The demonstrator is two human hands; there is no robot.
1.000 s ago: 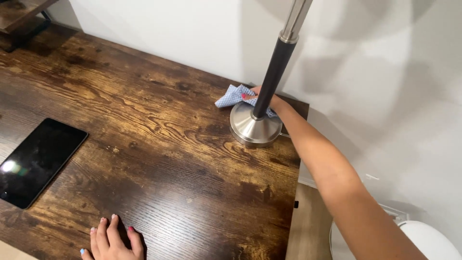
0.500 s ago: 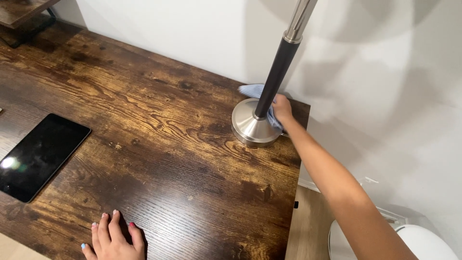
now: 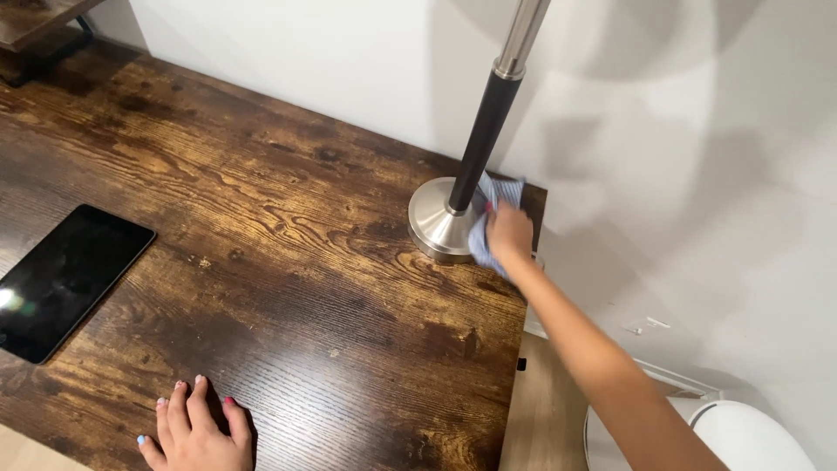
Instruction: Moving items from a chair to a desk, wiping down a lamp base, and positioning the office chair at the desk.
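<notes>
My right hand (image 3: 508,232) presses a light blue cloth (image 3: 490,215) against the right side of a lamp's round brushed-metal base (image 3: 433,224). The lamp's dark pole (image 3: 480,144) rises from that base and turns silver near the top. The lamp stands at the far right corner of a dark wooden desk (image 3: 279,262). My left hand (image 3: 193,430) lies flat on the desk's near edge, fingers spread, holding nothing.
A black tablet (image 3: 65,279) lies flat on the desk at the left. A white wall runs behind the desk. Past the desk's right edge are a wooden floor and a white round bin (image 3: 750,436). A dark shelf sits at the top left.
My right hand has brought the cloth from behind the lamp pole round to the right front of the base. The left hand has stayed put.
</notes>
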